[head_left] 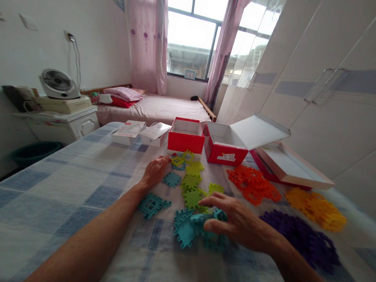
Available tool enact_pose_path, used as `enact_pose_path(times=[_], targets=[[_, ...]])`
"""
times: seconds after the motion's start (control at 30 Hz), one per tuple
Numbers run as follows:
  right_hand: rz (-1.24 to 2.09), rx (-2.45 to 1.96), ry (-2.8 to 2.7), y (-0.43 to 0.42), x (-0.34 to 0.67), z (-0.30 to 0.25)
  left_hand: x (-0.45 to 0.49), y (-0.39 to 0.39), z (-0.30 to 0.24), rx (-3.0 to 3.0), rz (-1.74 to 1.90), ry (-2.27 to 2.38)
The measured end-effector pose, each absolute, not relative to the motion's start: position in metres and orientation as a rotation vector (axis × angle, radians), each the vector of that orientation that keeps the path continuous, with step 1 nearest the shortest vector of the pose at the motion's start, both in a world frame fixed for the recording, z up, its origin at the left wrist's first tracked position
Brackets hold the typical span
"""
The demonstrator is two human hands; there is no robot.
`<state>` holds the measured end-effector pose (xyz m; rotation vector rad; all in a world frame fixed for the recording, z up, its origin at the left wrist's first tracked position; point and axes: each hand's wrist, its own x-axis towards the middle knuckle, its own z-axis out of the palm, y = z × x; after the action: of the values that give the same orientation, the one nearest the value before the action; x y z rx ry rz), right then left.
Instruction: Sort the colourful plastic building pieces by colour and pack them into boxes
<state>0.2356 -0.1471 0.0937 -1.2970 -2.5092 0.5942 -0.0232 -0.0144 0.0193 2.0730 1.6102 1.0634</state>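
Note:
My left hand (155, 171) is closed, its fingers bent together beside the far end of the loose interlocking plastic tiles; what they hold, if anything, is hidden. A teal square tile (172, 179) lies just right of it, and a teal frame tile (152, 205) rests by the forearm. Thumb and fingers apart, my right hand (234, 216) is open over a cluster of teal tiles (184, 230), partly covering them. Lime-green tiles (191, 182) run in a column between my hands, with another lime tile (216, 188) beyond my right fingers.
Heaps of orange tiles (252, 185), yellow tiles (316, 209) and purple tiles (299, 237) lie on the right. A red box (186, 141), an open-lidded red box (225, 154), a shallow tray (314, 180) and white boxes (127, 133) line the far side of the checked cloth (86, 168).

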Motion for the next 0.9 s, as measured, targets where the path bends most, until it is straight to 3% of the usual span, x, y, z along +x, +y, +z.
enact_pose_path(times=[0.17,0.5,0.7,0.9], targets=[[0.297,-1.28,-2.535,-0.103,0.211,0.078,-0.024,-0.012,0.017,2.049,1.079,1.632],[0.084,-1.505,-2.435,-0.046,0.215,0.061,-0.025,-0.008,0.013,2.002,1.087,1.673],[0.268,-1.246,-2.649,-0.069,0.21,0.065,-0.025,-0.008,0.014,2.004,1.082,1.672],[0.216,-1.366,-2.492,-0.049,0.224,0.053,-0.025,-0.009,0.014,2.017,1.087,1.658]])
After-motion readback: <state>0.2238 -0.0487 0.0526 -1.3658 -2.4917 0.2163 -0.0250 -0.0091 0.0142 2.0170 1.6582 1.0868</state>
